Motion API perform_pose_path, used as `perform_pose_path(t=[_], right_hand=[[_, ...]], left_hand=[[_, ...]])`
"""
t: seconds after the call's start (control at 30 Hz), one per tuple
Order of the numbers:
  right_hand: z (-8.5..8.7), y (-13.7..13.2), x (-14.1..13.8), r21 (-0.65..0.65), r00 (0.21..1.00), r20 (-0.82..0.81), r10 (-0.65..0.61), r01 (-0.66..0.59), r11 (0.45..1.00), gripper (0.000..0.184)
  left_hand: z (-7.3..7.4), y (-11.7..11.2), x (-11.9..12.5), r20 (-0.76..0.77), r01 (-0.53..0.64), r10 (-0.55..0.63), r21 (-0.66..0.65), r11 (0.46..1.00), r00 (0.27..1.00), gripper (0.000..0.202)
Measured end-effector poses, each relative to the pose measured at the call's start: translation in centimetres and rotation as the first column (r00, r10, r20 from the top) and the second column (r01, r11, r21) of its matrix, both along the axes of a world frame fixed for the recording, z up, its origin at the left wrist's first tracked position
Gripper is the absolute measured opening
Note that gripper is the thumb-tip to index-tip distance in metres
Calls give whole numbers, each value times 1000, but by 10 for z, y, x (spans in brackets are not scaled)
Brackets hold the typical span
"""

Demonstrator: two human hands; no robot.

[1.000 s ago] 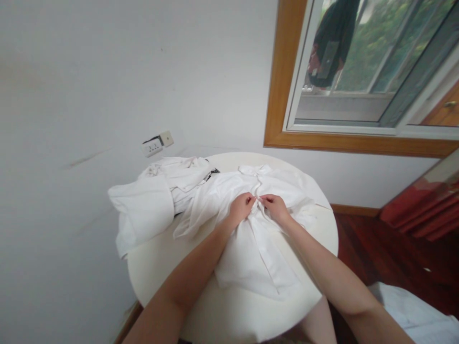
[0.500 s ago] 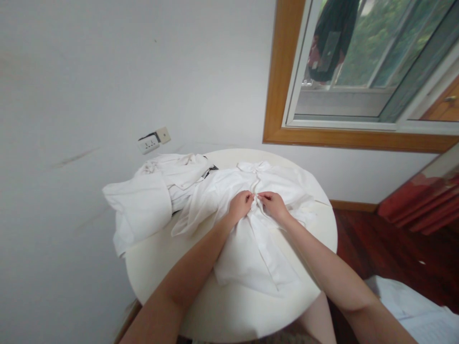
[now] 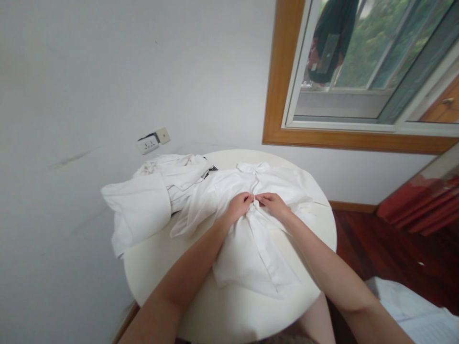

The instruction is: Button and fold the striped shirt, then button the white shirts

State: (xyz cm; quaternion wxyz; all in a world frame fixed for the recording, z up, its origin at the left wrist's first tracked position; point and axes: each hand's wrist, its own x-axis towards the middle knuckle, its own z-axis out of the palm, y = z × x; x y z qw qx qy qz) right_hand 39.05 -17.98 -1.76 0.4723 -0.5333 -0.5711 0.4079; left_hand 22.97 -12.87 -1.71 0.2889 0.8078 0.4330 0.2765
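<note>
A white shirt [image 3: 247, 263] lies spread on the round white table [image 3: 208, 315], its collar toward the wall and its lower part toward me. My left hand [image 3: 239, 205] pinches the shirt's front edge near the middle. Just to the right, my right hand [image 3: 274, 204] grips the same front strip between thumb and fingers. The fingertips of both hands almost meet there. Whatever small part lies between them is too small to make out. Cloth bunches below my fingers and fans out toward me.
A pile of white clothes [image 3: 143, 200] sits on the table's left side, partly over its edge. Behind it, a power socket [image 3: 148, 144] is on the wall. A wood-framed window [image 3: 270, 119] is at right, above a red curtain [image 3: 412, 203]. White items [image 3: 405, 301] lie lower right.
My fingers have shifted very slightly on the shirt's front strip, both hands still pinching it. The shirt and the pile of clothes lie as before.
</note>
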Motion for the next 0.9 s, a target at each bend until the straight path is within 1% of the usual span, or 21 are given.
perform_pose_path(t=[0.07,0.13,0.17,0.3,0.4,0.53,0.7,0.8,0.9], right_hand=[[-1,1,1,-37,996,-89,17,-20,999,34],[-4,2,0,-33,992,-129,-18,13,999,34],[-6,2,-1,-20,992,-123,-42,40,999,33],[-10,2,-6,43,993,-20,-118,119,992,31],[-9,2,-8,55,992,41,-117,114,992,31],[-10,3,-8,95,988,102,-119,110,989,30],[-13,3,-9,170,966,196,-167,134,976,29],[-13,2,-10,188,965,207,-164,125,974,28],[-11,2,-10,150,974,173,-144,119,982,28]], left_hand=[[2,-2,0,-37,-10,11,15,1000,999,36],[3,-2,1,-59,-12,13,30,999,998,35],[3,-2,1,-65,-9,11,36,999,998,35],[3,-1,1,-86,1,2,43,999,996,33],[3,-2,1,-80,4,-2,35,999,997,33],[5,-5,0,-75,18,-14,58,998,997,32],[5,-8,-1,-81,18,-12,67,998,997,22],[2,-7,-1,-94,3,7,105,994,996,19],[-2,-5,-1,-105,-5,20,140,990,994,17]])
